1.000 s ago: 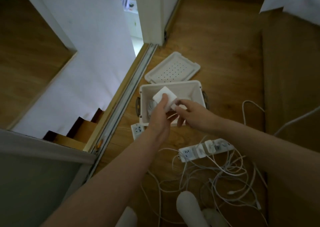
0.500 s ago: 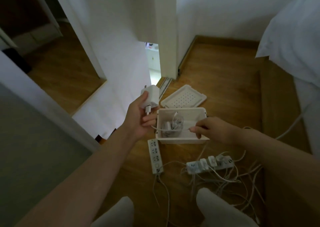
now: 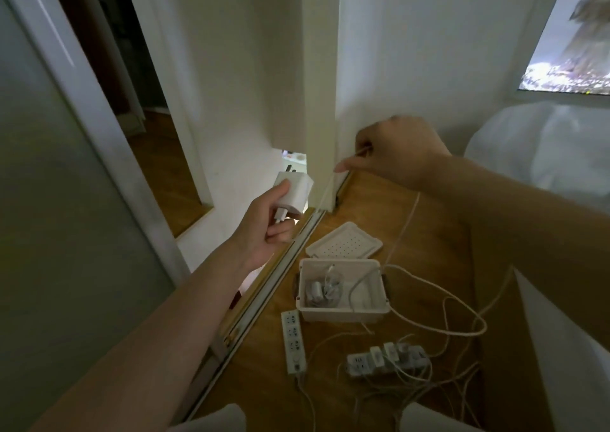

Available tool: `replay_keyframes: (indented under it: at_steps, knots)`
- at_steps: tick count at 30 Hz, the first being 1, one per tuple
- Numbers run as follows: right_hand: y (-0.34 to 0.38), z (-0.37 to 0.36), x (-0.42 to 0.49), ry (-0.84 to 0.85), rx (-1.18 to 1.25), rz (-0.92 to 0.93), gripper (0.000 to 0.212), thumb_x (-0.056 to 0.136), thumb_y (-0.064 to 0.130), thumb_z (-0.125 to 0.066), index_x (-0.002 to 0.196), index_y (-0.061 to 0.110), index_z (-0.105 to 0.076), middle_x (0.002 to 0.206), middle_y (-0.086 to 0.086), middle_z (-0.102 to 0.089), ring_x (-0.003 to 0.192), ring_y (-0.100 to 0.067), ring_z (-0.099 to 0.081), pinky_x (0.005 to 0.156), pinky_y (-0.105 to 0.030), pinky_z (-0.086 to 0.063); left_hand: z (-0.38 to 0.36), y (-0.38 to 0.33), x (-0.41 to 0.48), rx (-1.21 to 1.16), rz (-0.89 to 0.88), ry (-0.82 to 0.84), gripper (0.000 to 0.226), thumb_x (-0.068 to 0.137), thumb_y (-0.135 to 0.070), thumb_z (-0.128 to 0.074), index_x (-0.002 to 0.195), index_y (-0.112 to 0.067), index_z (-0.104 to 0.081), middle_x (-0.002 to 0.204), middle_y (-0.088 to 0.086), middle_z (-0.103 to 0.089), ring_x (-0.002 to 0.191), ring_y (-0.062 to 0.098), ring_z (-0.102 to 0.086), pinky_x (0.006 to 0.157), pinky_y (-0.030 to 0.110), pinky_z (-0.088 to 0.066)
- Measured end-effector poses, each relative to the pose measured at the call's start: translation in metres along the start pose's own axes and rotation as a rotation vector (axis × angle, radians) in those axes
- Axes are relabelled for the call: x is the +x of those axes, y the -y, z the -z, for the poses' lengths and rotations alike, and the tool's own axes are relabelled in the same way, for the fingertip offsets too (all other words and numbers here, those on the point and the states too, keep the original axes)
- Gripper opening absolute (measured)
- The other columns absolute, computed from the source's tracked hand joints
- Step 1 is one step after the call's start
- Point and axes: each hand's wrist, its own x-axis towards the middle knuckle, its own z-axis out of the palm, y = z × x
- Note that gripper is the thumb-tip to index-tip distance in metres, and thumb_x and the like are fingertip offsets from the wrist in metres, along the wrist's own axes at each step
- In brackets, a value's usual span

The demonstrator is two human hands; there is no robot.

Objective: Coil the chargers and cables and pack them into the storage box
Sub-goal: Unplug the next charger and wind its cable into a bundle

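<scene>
Higher now, my right hand [image 3: 401, 154] pinches the limp thin white cable [image 3: 408, 220]; left hand [image 3: 264, 223] grips the light white plastic charger [image 3: 295, 189].

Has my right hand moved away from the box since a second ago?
Yes. The right hand has risen clear of the storage box, drawing the cable up.

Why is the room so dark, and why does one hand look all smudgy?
In the head view the room is dim; the brightest patch is the window at upper right. Also in the head view, the right hand pinching the cable is smeared by motion, while the left hand gripping the charger looks sharper. The wide lens tilts the door frame near the edges.
</scene>
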Motion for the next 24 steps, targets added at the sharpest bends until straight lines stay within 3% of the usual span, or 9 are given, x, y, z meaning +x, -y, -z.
replay_keyframes:
  at_steps: [3, 5, 8, 12, 14, 17, 19, 23, 24]
  knots:
    - [0.014, 0.021, 0.005, -0.064, -0.07, 0.074, 0.053, 0.081, 0.066, -0.047, 0.09, 0.016, -0.062, 0.079, 0.001, -0.06, 0.074, -0.016, -0.057, 0.067, -0.028, -0.043, -0.003, -0.013, -0.016, 0.051, -0.056, -0.005, 0.025, 0.094, -0.036, -0.047, 0.104, -0.014, -0.056, 0.066, 0.003, -0.056, 0.042, 0.004, -0.021, 0.038, 0.012, -0.018]
    - [0.02, 0.023, 0.0, -0.008, -0.081, 0.078, 0.05, 0.084, 0.063, -0.044, 0.087, 0.016, -0.06, 0.079, 0.001, -0.061, 0.074, -0.016, -0.058, 0.07, -0.029, -0.046, 0.001, -0.014, -0.024, 0.095, -0.065, -0.008, 0.025, 0.094, -0.035, -0.046, 0.105, -0.015, -0.055, 0.071, 0.005, -0.054, 0.04, 0.003, -0.023, 0.036, 0.011, -0.021]
    - [0.029, 0.008, -0.016, 0.144, -0.04, 0.016, 0.043, 0.091, 0.053, -0.041, 0.084, 0.014, -0.057, 0.078, 0.001, -0.059, 0.073, -0.016, -0.056, 0.07, -0.029, -0.047, 0.014, -0.006, -0.034, 0.139, -0.055, -0.029, 0.031, 0.094, -0.037, -0.047, 0.113, -0.013, -0.051, 0.077, 0.007, -0.054, 0.036, 0.004, -0.028, 0.033, 0.01, -0.024]
    - [0.035, -0.04, -0.039, 0.432, -0.014, -0.112, 0.024, 0.097, 0.025, -0.043, 0.106, 0.012, -0.062, 0.102, -0.007, -0.065, 0.088, -0.02, -0.062, 0.076, -0.029, -0.051, 0.029, 0.019, -0.044, 0.15, 0.009, -0.06, 0.032, 0.094, -0.04, -0.045, 0.11, -0.012, -0.05, 0.079, 0.007, -0.056, 0.037, 0.004, -0.029, 0.035, 0.011, -0.024]
    - [0.044, -0.065, -0.051, 0.622, 0.007, -0.12, 0.026, 0.097, 0.014, -0.043, 0.117, 0.011, -0.06, 0.115, -0.008, -0.063, 0.099, -0.021, -0.061, 0.083, -0.027, -0.05, 0.035, 0.035, -0.05, 0.107, 0.045, -0.069, 0.031, 0.096, -0.041, -0.041, 0.106, -0.013, -0.051, 0.071, 0.004, -0.058, 0.038, 0.004, -0.03, 0.036, 0.012, -0.024]
    - [0.064, -0.094, -0.068, 0.79, 0.278, -0.182, 0.032, 0.097, 0.012, -0.042, 0.129, 0.009, -0.048, 0.13, -0.01, -0.053, 0.116, -0.024, -0.052, 0.096, -0.03, -0.041, 0.038, 0.06, -0.054, -0.004, 0.062, -0.101, 0.032, 0.096, -0.043, -0.039, 0.11, -0.017, -0.051, 0.073, 0.004, -0.057, 0.043, 0.006, -0.035, 0.037, 0.013, -0.029]
    - [0.084, -0.107, -0.074, 0.747, 0.534, -0.219, 0.035, 0.098, 0.015, -0.04, 0.133, 0.007, -0.041, 0.133, -0.013, -0.05, 0.119, -0.027, -0.049, 0.101, -0.035, -0.038, 0.039, 0.073, -0.053, -0.075, 0.059, -0.154, 0.029, 0.096, -0.043, -0.038, 0.11, -0.021, -0.051, 0.082, 0.006, -0.054, 0.049, 0.008, -0.039, 0.042, 0.016, -0.034]
    - [0.122, -0.127, -0.086, 0.713, 0.945, -0.282, 0.026, 0.096, 0.019, -0.046, 0.118, 0.005, -0.047, 0.111, -0.013, -0.056, 0.093, -0.017, -0.054, 0.088, -0.031, -0.047, 0.039, 0.087, -0.049, -0.283, 0.049, -0.19, 0.031, 0.098, -0.04, -0.037, 0.119, -0.019, -0.046, 0.09, 0.009, -0.056, 0.074, 0.019, -0.053, 0.07, 0.031, -0.047]
    - [0.128, -0.134, -0.09, 0.731, 0.987, -0.275, 0.026, 0.094, 0.02, -0.049, 0.115, 0.005, -0.047, 0.11, -0.012, -0.056, 0.095, -0.018, -0.056, 0.09, -0.034, -0.05, 0.039, 0.089, -0.047, -0.297, 0.049, -0.192, 0.031, 0.099, -0.039, -0.036, 0.12, -0.018, -0.045, 0.09, 0.009, -0.057, 0.076, 0.02, -0.054, 0.071, 0.033, -0.047]
